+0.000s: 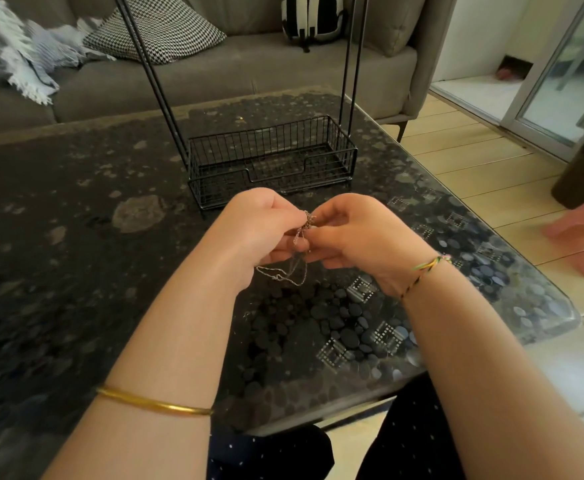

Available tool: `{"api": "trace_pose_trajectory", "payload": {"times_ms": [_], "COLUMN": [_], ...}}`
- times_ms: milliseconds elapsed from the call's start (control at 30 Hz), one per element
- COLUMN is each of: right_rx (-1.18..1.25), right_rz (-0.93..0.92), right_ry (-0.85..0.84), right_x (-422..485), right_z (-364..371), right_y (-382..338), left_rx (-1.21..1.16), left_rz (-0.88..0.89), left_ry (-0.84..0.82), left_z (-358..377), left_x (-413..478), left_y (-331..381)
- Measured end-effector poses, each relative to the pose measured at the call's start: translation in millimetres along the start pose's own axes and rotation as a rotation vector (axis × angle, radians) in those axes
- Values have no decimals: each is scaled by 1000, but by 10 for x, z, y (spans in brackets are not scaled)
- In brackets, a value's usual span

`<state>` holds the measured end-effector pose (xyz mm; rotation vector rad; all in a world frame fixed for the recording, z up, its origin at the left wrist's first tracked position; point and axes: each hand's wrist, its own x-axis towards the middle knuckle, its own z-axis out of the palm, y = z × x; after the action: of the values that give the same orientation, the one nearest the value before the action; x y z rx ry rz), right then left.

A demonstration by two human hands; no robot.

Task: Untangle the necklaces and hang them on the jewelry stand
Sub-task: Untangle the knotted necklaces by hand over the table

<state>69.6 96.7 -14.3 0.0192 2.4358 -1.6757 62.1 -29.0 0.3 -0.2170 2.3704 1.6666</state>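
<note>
The untangling step is in hand, and nothing is ready to hang yet. Both hands are raised over the middle of the glass-topped table (76, 202), a little in from its near edge. Between them sits the knot of fine necklaces (306, 224). The left hand (262, 230) has its fingers curled in and pinches the left side of the knot. The right hand (356, 233) is curled the same way and pinches the other side, fingertips almost meeting the left's. A slack loop of chain (285, 276) droops below the hands, just above the glass or touching it.

As I judge it, the next move calls for small, light work: hold one strand steady, ease a loop open with the other fingertips, and draw a free end through rather than pulling the knot tighter. Thin chain of this kind kinks and snags easily, so hard tugs are the risk.

The jewelry stand (349, 150) stands just beyond the hands, toward the far edge of the table. Its black uprights (152, 74) rise out of the top of the view, so the hanging bar cannot be seen. Its base is a wire basket. Nothing shows in it, though a fine chain would be hard to make out against the mesh.
</note>
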Motion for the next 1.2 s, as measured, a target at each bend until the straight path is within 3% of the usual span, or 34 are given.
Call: {"api": "trace_pose_trajectory", "payload": {"times_ms": [333,467,933,1200], "right_rx": [-53,-34,640,502], "right_rz": [8,15,58,112], "right_ry": [29,133,259,171], "right_x": [-1,-11,-28,-10], "right_z": [-37,-55,-88,-50], "right_y": [-11,-5,-63,-37], "left_rx": [-101,-132,-97,-117], "left_rz": [-75,-85,-42,28], "left_ry": [-4,14,36,-43], "left_z": [-32,-27,18,24], "left_x": [-19,-6,0,-17], "left_y": [52,45,32,28]}}
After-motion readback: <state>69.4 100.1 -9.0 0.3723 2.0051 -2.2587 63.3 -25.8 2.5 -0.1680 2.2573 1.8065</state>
